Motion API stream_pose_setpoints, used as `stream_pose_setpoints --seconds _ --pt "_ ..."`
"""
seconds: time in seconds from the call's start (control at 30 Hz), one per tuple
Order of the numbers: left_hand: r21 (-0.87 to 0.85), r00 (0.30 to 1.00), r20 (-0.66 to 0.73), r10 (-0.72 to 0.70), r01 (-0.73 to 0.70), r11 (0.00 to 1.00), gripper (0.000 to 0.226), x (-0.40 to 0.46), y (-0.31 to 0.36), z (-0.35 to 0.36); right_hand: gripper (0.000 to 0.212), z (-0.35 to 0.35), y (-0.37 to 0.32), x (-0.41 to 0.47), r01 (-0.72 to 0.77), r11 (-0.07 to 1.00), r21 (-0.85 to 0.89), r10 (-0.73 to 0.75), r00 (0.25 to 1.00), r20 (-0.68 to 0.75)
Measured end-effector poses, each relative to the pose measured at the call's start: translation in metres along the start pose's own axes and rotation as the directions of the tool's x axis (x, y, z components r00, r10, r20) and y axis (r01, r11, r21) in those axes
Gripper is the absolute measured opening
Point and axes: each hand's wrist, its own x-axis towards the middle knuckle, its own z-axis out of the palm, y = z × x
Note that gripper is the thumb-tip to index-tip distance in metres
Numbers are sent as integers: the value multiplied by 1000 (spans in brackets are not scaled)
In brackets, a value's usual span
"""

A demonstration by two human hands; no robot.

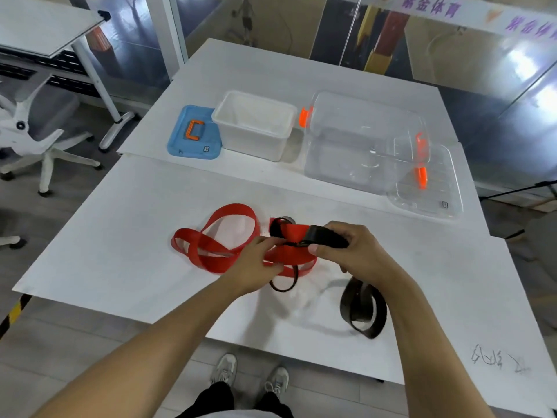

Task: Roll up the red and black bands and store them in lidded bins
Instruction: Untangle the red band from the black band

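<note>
A red band [217, 236] lies in loose loops on the white table [120, 242], tangled with a black band [363, 309] whose free loop hangs blurred off to the right. My left hand [256, 263] pinches the red band near the tangle. My right hand [352, 251] grips a flat stretch of the black band just above the red one. At the back stand an open white bin [256, 125] and an open clear bin [361, 143] with orange latches.
A blue lid with an orange handle [194, 134] lies left of the white bin. A clear lid [428, 182] leans at the clear bin's right. An office chair [33, 131] and another table stand at the left. My shoes show below the table's front edge.
</note>
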Motion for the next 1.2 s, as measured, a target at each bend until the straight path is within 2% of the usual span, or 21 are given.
stream_pose_setpoints --seconds 0.13,0.2,0.3,0.4,0.47,0.53,0.6,0.67,0.73,0.8,0.93,1.1,1.2 --pt "110 993 53 110 -115 987 12 -1 12 1 6 -3 5 -6 11 1000 -20 -13 995 -103" --pt "92 986 83 148 -156 984 8 -5 14 3 7 -4 12 -7 -39 999 -13 35 972 -231" --pt "198 963 167 210 -241 950 17 -15 13 5 32 -9 30 -2 -138 990 26 134 872 -472" --pt "325 952 248 180 -257 910 13 -23 7 4 56 -13 40 4 -214 966 146 258 755 -603" --pt "424 935 332 129 -270 865 14 -27 -3 6 52 -20 40 7 -211 920 329 382 668 -638" --pt "505 932 353 86 -267 821 10 -33 -18 7 44 -33 38 8 -165 857 488 479 605 -637" --pt "581 963 256 88 -226 781 13 -37 -36 5 45 -50 38 11 -124 847 518 473 623 -623" --pt "660 986 95 140 -168 733 13 -38 -55 0 46 -60 38 12 -154 865 478 451 659 -602" --pt "672 984 -48 172 -96 734 9 -37 -68 -2 47 -63 41 12 -160 865 476 444 686 -576" --pt "688 976 -157 151 -2 726 11 -34 -75 -5 45 -65 42 7 -161 861 483 453 677 -581" --pt "745 970 -241 21 171 645 16 -27 -84 -22 35 -78 43 -4 -227 911 343 403 664 -630" --pt "692 937 -338 -88 311 651 20 -23 -98 -37 43 -105 46 -7 -182 943 280 333 563 -756" --pt "654 926 -349 -147 353 669 25 -20 -103 -34 37 -116 51 -6 -142 964 226 267 564 -782"
